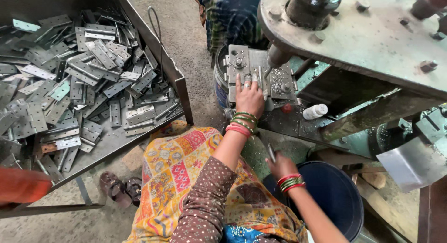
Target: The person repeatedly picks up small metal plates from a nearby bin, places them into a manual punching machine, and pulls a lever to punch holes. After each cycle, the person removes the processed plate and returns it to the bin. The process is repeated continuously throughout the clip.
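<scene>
Tray (179, 80) of hinge plates (84, 80) left of die block (253, 73), bucket (335, 196) below right.

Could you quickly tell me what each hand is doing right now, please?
Left hand: open, fingers flat on the metal die block.
Right hand: closed on a thin metal piece.

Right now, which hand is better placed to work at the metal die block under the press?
Probably the left hand: it lies flat on the die block beneath the press ram. The right hand hangs back above the blue bucket, gripping a thin metal strip.
</scene>
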